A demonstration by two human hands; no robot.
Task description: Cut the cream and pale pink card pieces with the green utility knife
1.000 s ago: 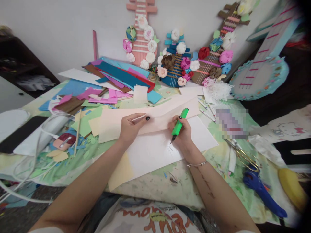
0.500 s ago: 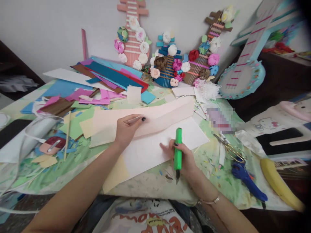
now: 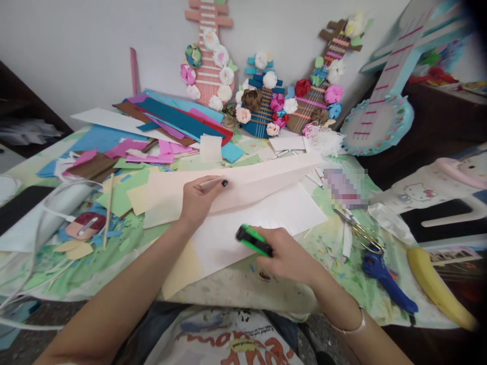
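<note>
My left hand presses down on a long folded strip of pale pink paper, fingers curled, with a thin white stick under the thumb. My right hand is closed round a green utility knife, which lies nearly flat near the front edge of a white sheet. A cream sheet sticks out from under the white one at the table's front edge.
Coloured paper scraps pile at the back left. Several paper guitars with flowers lean on the wall. Gold scissors, a blue glue gun and a yellow object lie to the right. Cables and a wooden skewer lie left.
My right hand drew the green knife back from the pink strip toward the table's front edge and turned it from upright to nearly flat. The left hand stayed on the strip.
</note>
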